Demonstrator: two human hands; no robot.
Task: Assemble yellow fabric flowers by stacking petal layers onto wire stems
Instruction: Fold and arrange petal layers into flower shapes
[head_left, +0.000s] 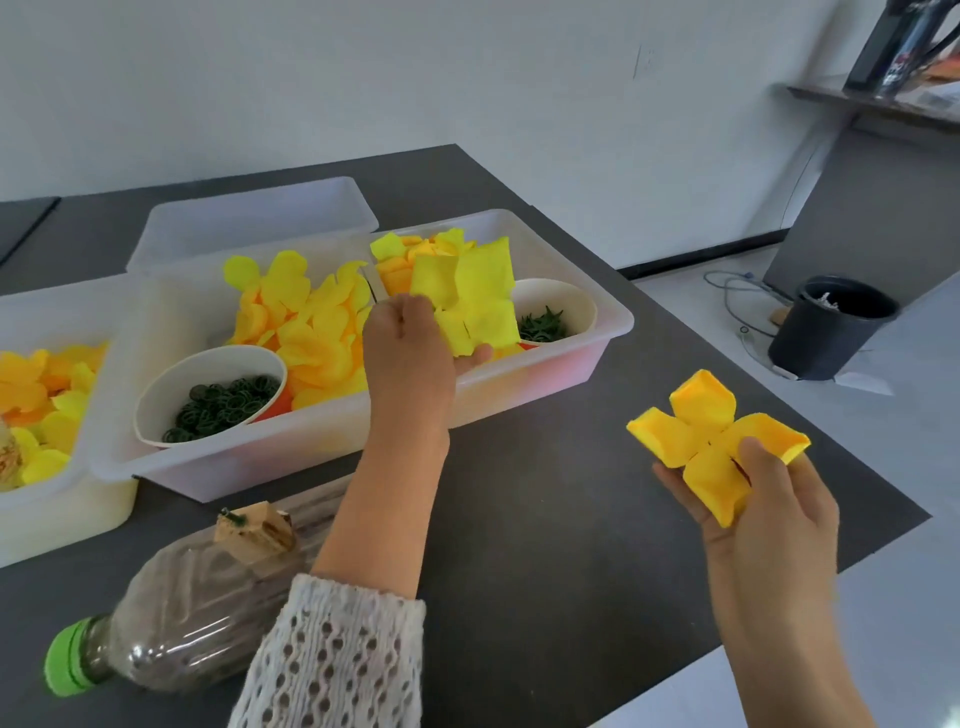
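Observation:
My left hand (410, 343) reaches over the white divided bin (587, 358) and pinches a pale yellow petal layer (475, 296) lifted above the bin's right compartment. My right hand (769, 509) hovers over the table's right corner, gripping a deeper yellow four-petal layer (711, 441) between thumb and fingers. The bin's left compartment holds a heap of yellow petal layers (306, 322). A paper cup of dark green rings (218, 400) sits in the front of that compartment, and a second paper cup of green pieces (550, 317) sits in the right one. No wire stem is visible.
A second white bin of yellow and orange petals (47, 395) stands at the left. A plastic bottle with a green cap (171, 608) lies on the dark table near my left forearm. A bin lid (249, 223) lies behind. A black pot (831, 327) stands on the floor.

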